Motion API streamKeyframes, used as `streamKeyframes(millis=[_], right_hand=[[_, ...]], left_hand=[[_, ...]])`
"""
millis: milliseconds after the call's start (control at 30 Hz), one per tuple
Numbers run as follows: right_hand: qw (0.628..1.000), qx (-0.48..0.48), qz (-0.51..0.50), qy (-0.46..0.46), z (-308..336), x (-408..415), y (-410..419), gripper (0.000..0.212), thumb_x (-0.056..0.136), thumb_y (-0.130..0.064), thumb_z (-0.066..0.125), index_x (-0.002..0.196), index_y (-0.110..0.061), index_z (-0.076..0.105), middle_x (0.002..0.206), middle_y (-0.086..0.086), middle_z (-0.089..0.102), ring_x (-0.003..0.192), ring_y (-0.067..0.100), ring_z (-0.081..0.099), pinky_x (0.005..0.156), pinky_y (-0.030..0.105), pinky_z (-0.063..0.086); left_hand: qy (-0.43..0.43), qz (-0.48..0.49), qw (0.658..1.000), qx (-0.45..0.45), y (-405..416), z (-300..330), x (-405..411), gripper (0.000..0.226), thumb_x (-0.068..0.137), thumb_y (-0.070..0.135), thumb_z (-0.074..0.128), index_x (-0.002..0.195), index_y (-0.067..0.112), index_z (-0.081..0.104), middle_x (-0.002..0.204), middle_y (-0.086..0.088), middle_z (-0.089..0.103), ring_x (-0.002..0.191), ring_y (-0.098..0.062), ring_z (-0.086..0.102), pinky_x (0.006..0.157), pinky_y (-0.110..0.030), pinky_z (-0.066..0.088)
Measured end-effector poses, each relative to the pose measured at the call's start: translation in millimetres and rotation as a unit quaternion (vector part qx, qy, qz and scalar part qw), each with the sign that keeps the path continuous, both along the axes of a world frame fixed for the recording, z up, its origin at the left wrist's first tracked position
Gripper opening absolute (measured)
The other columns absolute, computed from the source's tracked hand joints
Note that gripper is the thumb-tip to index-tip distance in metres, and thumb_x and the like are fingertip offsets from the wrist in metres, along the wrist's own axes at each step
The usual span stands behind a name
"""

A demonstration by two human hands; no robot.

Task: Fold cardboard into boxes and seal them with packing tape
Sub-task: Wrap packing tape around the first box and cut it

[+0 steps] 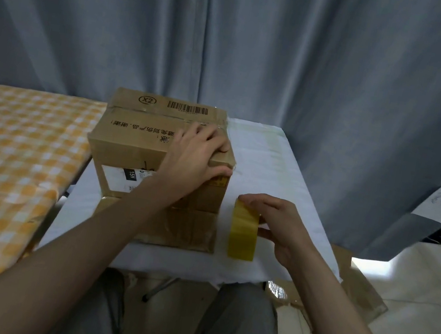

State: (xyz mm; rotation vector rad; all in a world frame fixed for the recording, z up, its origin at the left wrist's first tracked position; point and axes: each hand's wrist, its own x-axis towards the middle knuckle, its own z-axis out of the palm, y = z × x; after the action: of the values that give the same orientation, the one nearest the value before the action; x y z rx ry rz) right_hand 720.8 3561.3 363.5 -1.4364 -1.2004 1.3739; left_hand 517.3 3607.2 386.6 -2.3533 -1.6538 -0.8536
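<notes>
Box (157,152) blocks the white table's (268,157) left half; tape roll (243,231) stands just right of it; far right lies bare.

The box (159,141) is matt brown cardboard with a white paper label and glossy clear tape along its seam. The tape roll (243,231) to its right looks yellowish, smooth plastic. The table (268,157) wears plain white cloth; the left one (11,144) checked orange-and-white cloth. Far behind hangs a soft grey fabric curtain (265,42).
</notes>
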Motion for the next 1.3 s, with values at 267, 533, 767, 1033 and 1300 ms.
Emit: streamKeyframes(millis=[267, 533, 767, 1033, 1300], right_hand=[[0.998, 0.057, 0.021, -0.007, -13, 15, -9, 0.019, 0.095, -0.023, 0.067, 0.09, -0.034, 0.081, 0.105, -0.013, 0.07, 0.098, 0.014, 0.064, 0.062, 0.017, 0.055], [0.998, 0.064, 0.025, 0.004, -23, 25, -17, 0.018, 0.096, -0.027, 0.065, 0.095, -0.038, 0.079, 0.105, -0.004, 0.069, 0.091, 0.009, 0.068, 0.065, 0.02, 0.056], [0.997, 0.056, 0.044, 0.039, -22, 28, -19, 0.023, 0.096, -0.018, 0.064, 0.094, -0.034, 0.08, 0.101, -0.002, 0.071, 0.086, 0.004, 0.07, 0.062, 0.02, 0.057], [0.998, 0.057, 0.035, 0.019, -22, 26, -17, 0.029, 0.098, -0.019, 0.062, 0.126, -0.025, 0.068, 0.119, 0.004, 0.066, 0.105, 0.026, 0.068, 0.079, 0.034, 0.062], [0.994, 0.088, 0.038, -0.059, -41, 14, -25, 0.089, 0.091, -0.033, 0.07, 0.158, -0.033, 0.012, 0.1, -0.028, 0.047, 0.081, -0.009, 0.057, 0.057, -0.003, 0.044]], left_hand=[[-0.039, -0.016, 0.999, 0.001, -12, 2, 4, 0.051, 0.072, 0.058, 0.074, 0.109, 0.026, 0.061, 0.121, 0.003, 0.049, 0.114, -0.017, 0.043, 0.092, -0.035, 0.033], [-0.052, -0.167, 0.98, -0.099, -50, -14, 57, 0.027, 0.094, 0.033, 0.064, 0.115, 0.019, 0.073, 0.103, 0.003, 0.065, 0.094, -0.01, 0.057, 0.082, -0.03, 0.052], [0.002, -0.134, 0.989, -0.059, -52, -7, 64, 0.021, 0.094, 0.028, 0.064, 0.098, 0.011, 0.075, 0.093, -0.002, 0.066, 0.086, -0.017, 0.06, 0.075, -0.036, 0.051], [0.029, -0.107, 0.99, -0.084, -55, -4, 74, 0.007, 0.098, 0.014, 0.052, 0.096, 0.01, 0.058, 0.096, -0.005, 0.057, 0.089, -0.02, 0.053, 0.076, -0.036, 0.048], [0.036, -0.113, 0.986, -0.12, -52, -1, 73, 0.013, 0.099, 0.011, 0.051, 0.111, 0.014, 0.054, 0.105, 0.0, 0.05, 0.093, -0.012, 0.044, 0.079, -0.03, 0.046]])
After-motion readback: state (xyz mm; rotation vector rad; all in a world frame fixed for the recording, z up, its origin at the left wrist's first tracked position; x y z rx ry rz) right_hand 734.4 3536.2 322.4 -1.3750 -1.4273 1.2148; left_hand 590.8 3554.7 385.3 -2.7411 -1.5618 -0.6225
